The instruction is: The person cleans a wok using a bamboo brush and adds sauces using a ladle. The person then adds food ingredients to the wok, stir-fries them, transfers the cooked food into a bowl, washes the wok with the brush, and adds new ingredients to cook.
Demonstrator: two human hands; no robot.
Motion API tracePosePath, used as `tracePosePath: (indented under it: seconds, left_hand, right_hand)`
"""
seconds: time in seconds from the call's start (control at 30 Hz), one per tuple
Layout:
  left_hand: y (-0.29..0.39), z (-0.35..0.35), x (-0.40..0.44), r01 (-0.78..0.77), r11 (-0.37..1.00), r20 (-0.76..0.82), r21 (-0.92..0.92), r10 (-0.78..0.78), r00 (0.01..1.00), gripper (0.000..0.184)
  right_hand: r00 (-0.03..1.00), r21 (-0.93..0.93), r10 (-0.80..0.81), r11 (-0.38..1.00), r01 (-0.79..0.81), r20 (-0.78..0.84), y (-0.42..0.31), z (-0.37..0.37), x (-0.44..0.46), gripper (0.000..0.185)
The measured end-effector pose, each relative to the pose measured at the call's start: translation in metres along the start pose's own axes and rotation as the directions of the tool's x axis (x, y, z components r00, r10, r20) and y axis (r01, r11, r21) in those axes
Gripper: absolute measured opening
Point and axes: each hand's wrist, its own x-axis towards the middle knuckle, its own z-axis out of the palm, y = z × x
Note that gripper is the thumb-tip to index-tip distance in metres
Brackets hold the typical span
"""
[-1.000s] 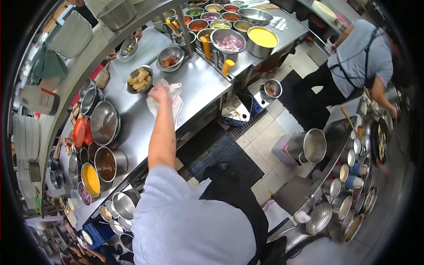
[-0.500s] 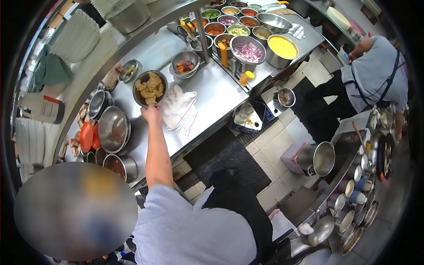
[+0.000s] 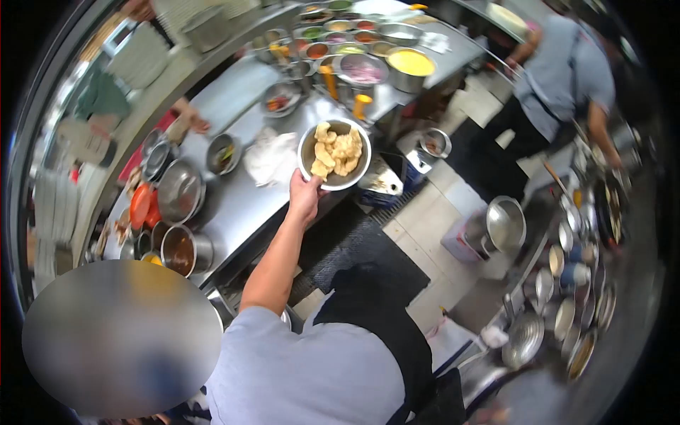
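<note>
- Steel bowl (image 3: 308, 154), shiny rim, heaped with chunky golden-tan pieces (image 3: 340, 149), lumpy and kinda fried-looking. It's just past the person's left hand (image 3: 306, 197), held up by the front edge of the counter (image 3: 230, 205).
- Left hand's gripping the near rim; can't tell about the right one, out of view.
- Half a second ago that bowl sat left of the white cloth (image 3: 273, 157); now the cloth's left of both bowl and hand.
- Small bowl (image 3: 215, 161) with green bits, further left of the hand, has moved too, now apart from the co-worker's hand (image 3: 191, 117).
</note>
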Motion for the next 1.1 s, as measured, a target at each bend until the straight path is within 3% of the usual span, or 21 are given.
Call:
tracePosePath:
  seconds: [0.1,0.2,0.23,0.3,0.33,0.37,0.4,0.47,0.5,0.53,0.57,0.6,0.63,0.67,0.73,0.77,0.8,0.83,0.93,1.07,1.1]
  left_hand:
    - [-0.027,0.054,-0.058,0.009,0.998,0.286,0.061,-0.026,0.958,0.041]
    - [-0.059,0.113,-0.122,0.124,0.99,0.589,0.072,-0.142,0.796,0.04]
    - [-0.073,0.134,-0.146,0.175,0.98,0.647,0.096,-0.195,0.737,0.04]
    - [-0.098,0.176,-0.191,0.167,0.952,0.782,0.254,-0.304,0.543,0.043]
    - [-0.115,0.199,-0.215,0.184,0.934,0.816,0.306,-0.357,0.455,0.043]
    - [-0.13,0.221,-0.244,0.187,0.918,0.847,0.35,-0.395,0.355,0.042]
    - [-0.139,0.245,-0.271,0.178,0.899,0.85,0.4,-0.436,0.295,0.042]
    - [-0.16,0.279,-0.327,0.14,0.877,0.868,0.461,-0.478,0.137,0.037]
    - [-0.169,0.296,-0.362,0.091,0.865,0.863,0.493,-0.5,0.076,0.035]
    - [-0.18,0.312,-0.389,0.063,0.867,0.869,0.495,-0.495,-0.014,0.034]
    - [-0.195,0.327,-0.416,0.027,0.866,0.865,0.5,-0.497,-0.06,0.033]
    - [-0.214,0.343,-0.442,0.025,0.872,0.869,0.489,-0.485,-0.098,0.034]
    - [-0.216,0.358,-0.474,-0.004,0.866,0.862,0.5,-0.498,-0.098,0.033]
    - [-0.226,0.37,-0.5,-0.031,0.861,0.856,0.508,-0.508,-0.093,0.032]
    - [-0.236,0.385,-0.55,-0.243,0.888,0.895,0.391,-0.429,-0.126,0.021]
    - [-0.254,0.396,-0.563,-0.574,0.817,0.967,0.062,-0.191,-0.167,0.016]
    - [-0.276,0.406,-0.575,-0.788,0.556,0.954,-0.264,0.033,-0.297,0.011]
    - [-0.285,0.412,-0.594,-0.68,0.615,0.912,-0.399,0.188,-0.365,0.01]
    - [-0.31,0.428,-0.634,-0.609,0.573,0.833,-0.548,0.314,-0.455,0.013]
    - [-0.326,0.449,-0.66,-0.619,0.569,0.83,-0.542,0.247,-0.499,0.016]
    - [-0.321,0.452,-0.666,-0.592,0.522,0.783,-0.614,0.315,-0.536,0.017]
  right_hand:
    - [0.981,-0.008,0.173,0.985,-0.175,-0.087,0.051,-0.008,0.008,0.05]
    - [0.889,0.073,0.423,0.906,-0.416,-0.178,0.072,-0.028,0.016,0.061]
    - [0.906,0.346,0.412,0.868,-0.357,-0.099,0.067,-0.044,0.009,0.06]
    - [0.89,0.663,0.455,0.668,-0.337,-0.006,0.054,-0.072,0.014,0.053]
    - [0.907,0.809,0.375,0.463,-0.362,0.191,0.048,-0.09,0.013,0.015]
    - [0.887,0.903,0.372,0.219,-0.369,0.272,0.119,-0.1,0.029,0.033]
    - [0.893,0.942,0.34,0.052,-0.331,0.295,0.125,-0.093,0.053,0.037]
    - [0.895,0.809,0.444,0.544,-0.225,-0.05,0.115,-0.06,0.059,0.049]
    - [0.885,0.563,0.44,0.775,-0.288,-0.152,0.124,-0.044,0.064,0.054]
    - [0.881,0.248,0.41,0.902,-0.353,-0.237,0.135,-0.036,0.065,0.059]
    - [0.87,0.272,0.425,0.893,-0.359,-0.249,0.144,-0.036,0.059,0.059]
    - [0.866,0.001,0.274,0.954,-0.301,-0.418,0.151,-0.034,0.05,0.059]
    - [0.847,-0.286,0.084,0.92,-0.269,-0.525,0.156,-0.03,0.047,0.06]
    - [0.838,-0.268,0.098,0.922,-0.28,-0.537,0.158,-0.034,0.04,0.06]
    - [0.836,-0.163,0.239,0.919,-0.358,-0.494,0.154,-0.048,0.013,0.061]
    - [0.828,-0.181,0.191,0.927,-0.329,-0.527,0.156,-0.05,0.003,0.063]
    - [0.82,-0.165,0.207,0.925,-0.341,-0.534,0.155,-0.055,-0.006,0.063]
    - [0.833,-0.179,0.209,0.923,-0.341,-0.512,0.152,-0.061,-0.015,0.065]
    - [0.847,-0.194,0.189,0.927,-0.321,-0.497,0.147,-0.069,-0.035,0.069]
    - [0.869,-0.262,0.242,0.888,-0.377,-0.432,0.145,-0.08,-0.055,0.07]
    - [0.867,-0.313,0.276,0.851,-0.421,-0.415,0.144,-0.082,-0.059,0.069]
